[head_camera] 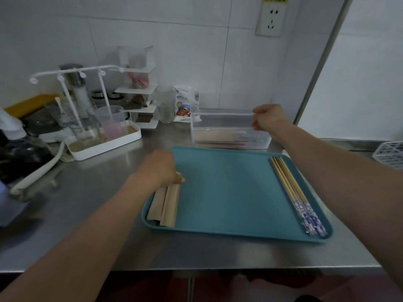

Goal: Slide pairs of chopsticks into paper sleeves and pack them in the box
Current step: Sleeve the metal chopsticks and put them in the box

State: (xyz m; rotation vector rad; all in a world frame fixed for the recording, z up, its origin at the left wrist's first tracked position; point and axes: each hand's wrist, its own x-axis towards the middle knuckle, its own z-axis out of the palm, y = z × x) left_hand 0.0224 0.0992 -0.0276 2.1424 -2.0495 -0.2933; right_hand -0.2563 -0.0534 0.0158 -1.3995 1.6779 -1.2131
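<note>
The left hand (160, 166) rests with curled fingers on the far end of the brown paper sleeves (165, 205) at the left edge of the teal plastic tray (229, 192). The right hand (269, 118) pinches the rim of the clear plastic box (229, 132), which holds sleeved pairs just behind the tray. Bamboo chopsticks with blue-patterned ends (296, 195) lie along the tray's right side.

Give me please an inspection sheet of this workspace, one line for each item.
Surface: steel counter, teal tray on it.
Job's things: paper sleeves at tray's left; chopsticks at tray's right; clear box behind tray, sleeved pairs inside.
Clutter: white rack tray with cups, far left.
Grippers: left hand on the sleeves; right hand grips the box rim.
Cables: nothing seen.
Surroundings: tiled wall, socket.
</note>
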